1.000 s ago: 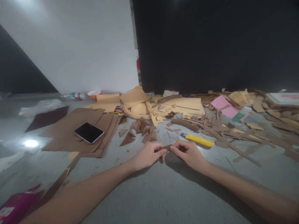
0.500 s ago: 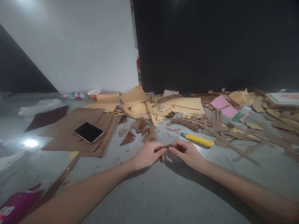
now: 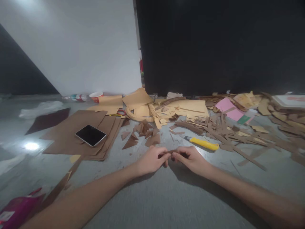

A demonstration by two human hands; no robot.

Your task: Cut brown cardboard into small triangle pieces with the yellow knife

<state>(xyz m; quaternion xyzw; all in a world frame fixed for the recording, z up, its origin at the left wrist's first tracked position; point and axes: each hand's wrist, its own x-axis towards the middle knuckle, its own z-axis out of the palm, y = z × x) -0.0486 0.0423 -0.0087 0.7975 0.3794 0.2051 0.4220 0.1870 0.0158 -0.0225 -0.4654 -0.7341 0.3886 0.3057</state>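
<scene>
Both of my hands meet low over the grey floor and pinch one small brown cardboard strip [image 3: 171, 152] between them. My left hand [image 3: 152, 160] holds its left end with fingers curled. My right hand [image 3: 190, 159] grips the right end, fingers closed too. A yellow utility knife [image 3: 202, 143] lies on the floor just beyond my right hand. Brown cardboard triangles [image 3: 143, 133] lie scattered just beyond my left hand.
A phone [image 3: 91, 135] rests on stacked brown cardboard sheets [image 3: 71, 133] at the left. Tan cardboard pieces [image 3: 166, 109], brown strips [image 3: 238, 136] and pink paper [image 3: 228, 108] litter the back and right. A cup [image 3: 96, 96] stands by the wall. A magenta packet [image 3: 16, 211] lies bottom left.
My hands have shifted slightly closer together on the strip, and my right fingers have curled tighter. Nothing else moved.
</scene>
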